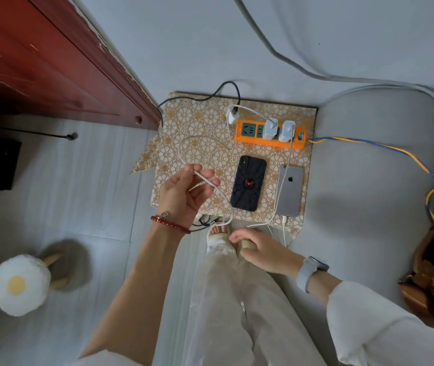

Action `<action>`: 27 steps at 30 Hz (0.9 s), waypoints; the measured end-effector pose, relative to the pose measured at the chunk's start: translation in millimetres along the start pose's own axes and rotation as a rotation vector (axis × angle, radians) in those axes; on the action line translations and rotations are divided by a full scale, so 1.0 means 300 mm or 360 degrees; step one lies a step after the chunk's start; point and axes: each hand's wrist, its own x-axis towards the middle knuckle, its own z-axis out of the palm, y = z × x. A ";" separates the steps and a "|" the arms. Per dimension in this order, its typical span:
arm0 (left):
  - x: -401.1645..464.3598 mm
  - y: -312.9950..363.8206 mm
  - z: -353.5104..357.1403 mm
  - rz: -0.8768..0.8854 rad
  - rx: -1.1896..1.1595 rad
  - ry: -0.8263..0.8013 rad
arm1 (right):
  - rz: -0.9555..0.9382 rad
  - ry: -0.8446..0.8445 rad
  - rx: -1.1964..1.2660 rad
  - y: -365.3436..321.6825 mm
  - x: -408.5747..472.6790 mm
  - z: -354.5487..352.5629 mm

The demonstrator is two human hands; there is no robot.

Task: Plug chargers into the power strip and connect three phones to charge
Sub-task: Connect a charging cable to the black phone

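Below me, on the patterned bench (194, 128) beside the grey sofa (368, 180), the orange power strip (270, 136) lies along the far edge with two white chargers (279, 128) plugged into it. Nearer me, the black phone (248, 183) and the silver phone (289, 190) lie face down side by side, and a white cord runs into the silver one's near end. My left hand (184, 194) pinches the plug end of a white cable (206, 180) above the bench, while my right hand (263, 253) hangs low by my knee, fingers loosely curled around nothing I can make out.
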 end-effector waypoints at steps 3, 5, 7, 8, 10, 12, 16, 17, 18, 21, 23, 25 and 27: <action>0.002 0.037 -0.009 -0.0043 -0.0169 -0.0011 | -0.0010 0.0265 0.0057 0.003 0.008 0.007; -0.007 0.036 -0.007 -0.0139 -0.0155 -0.0024 | -0.0116 0.0315 0.0181 -0.043 0.029 -0.008; -0.019 0.016 -0.003 -0.0248 -0.0126 -0.0026 | -0.0223 0.0251 0.0087 -0.087 0.058 -0.028; -0.024 0.004 -0.003 -0.0284 -0.0127 -0.0017 | -0.0253 0.0181 0.0007 -0.107 0.068 -0.036; -0.032 -0.009 -0.015 -0.0302 -0.0165 0.0034 | -0.0248 0.0048 -0.0097 -0.120 0.067 -0.046; -0.027 -0.013 -0.050 -0.0221 -0.0172 0.0182 | -0.0144 0.0012 -0.0028 -0.092 0.039 -0.062; -0.021 -0.030 -0.175 -0.0030 0.0118 0.0742 | 0.0075 0.0213 -0.0128 0.024 -0.049 -0.121; -0.025 -0.043 -0.205 -0.0024 0.0228 0.0867 | 0.0108 0.0225 -0.0151 0.048 -0.070 -0.137; -0.030 -0.058 -0.230 -0.0037 0.0349 0.0975 | 0.0128 0.0236 -0.0155 0.067 -0.087 -0.151; -0.044 -0.112 -0.279 -0.0163 0.0678 0.1171 | 0.0119 0.0305 -0.0200 0.085 -0.099 -0.171; -0.054 -0.145 -0.284 -0.0289 0.0976 0.1238 | 0.0036 0.0357 -0.0264 0.060 -0.081 -0.166; -0.074 -0.181 -0.281 -0.0171 0.1580 0.1232 | -0.0043 0.0341 -0.0329 0.010 -0.056 -0.147; -0.105 -0.217 -0.251 0.0341 0.1942 0.0888 | -0.0119 0.0295 -0.0349 -0.043 -0.032 -0.122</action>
